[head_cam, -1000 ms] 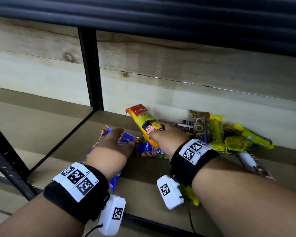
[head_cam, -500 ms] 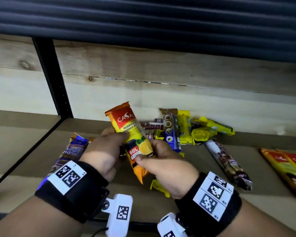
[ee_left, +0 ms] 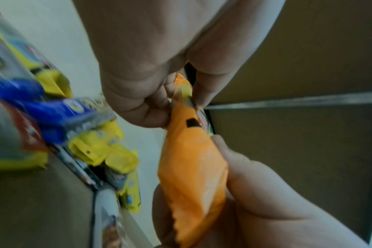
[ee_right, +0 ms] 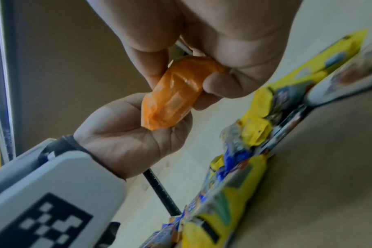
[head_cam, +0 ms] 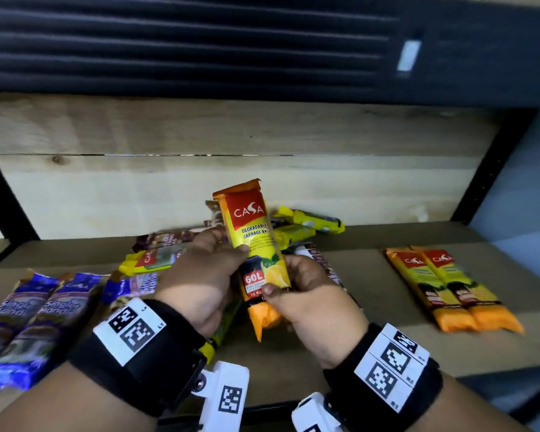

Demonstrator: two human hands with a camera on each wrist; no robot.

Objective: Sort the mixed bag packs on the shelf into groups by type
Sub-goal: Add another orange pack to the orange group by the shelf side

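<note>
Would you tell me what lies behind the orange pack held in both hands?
Behind the orange pack sits the unsorted pile: yellow packs and a brown-patterned one against the wooden back wall. The pack and hands cover the pile's middle.

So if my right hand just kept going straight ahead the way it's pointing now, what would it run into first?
Probably the mixed pile of packs just behind the orange pack that your right hand and left hand grip together, then the shelf's wooden back wall. Depth is hard to judge here.

Shop or stockroom shelving, I'm guessing.
I'm seeing retail garbage-bag packs (head_cam: 451, 288) lying on a metal-framed board shelf (head_cam: 371, 275).
</note>
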